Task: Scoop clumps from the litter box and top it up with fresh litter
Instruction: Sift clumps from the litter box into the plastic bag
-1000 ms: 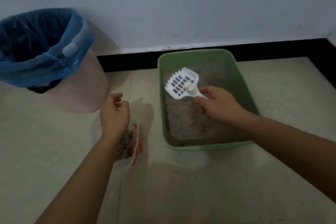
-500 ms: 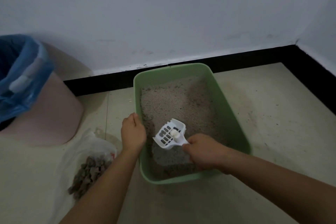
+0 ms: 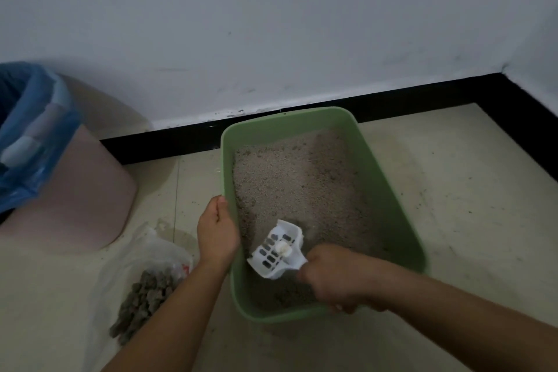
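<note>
The left hand (image 3: 218,231) grips the green litter box (image 3: 389,208) rim; beside it, the right hand (image 3: 333,278) clasps the white scoop (image 3: 276,251) over litter (image 3: 296,178).

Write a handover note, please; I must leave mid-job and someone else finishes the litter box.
Left hand grips the green litter box by its left rim.
Right hand holds the white scoop by its handle, low over the near litter.
Grey lumps, likely scooped clumps, sit in the clear bag on the floor, left of the box; pink bin beyond.
Done: some scooping.
Left: finish scooping, top up; no fresh litter in view.
</note>
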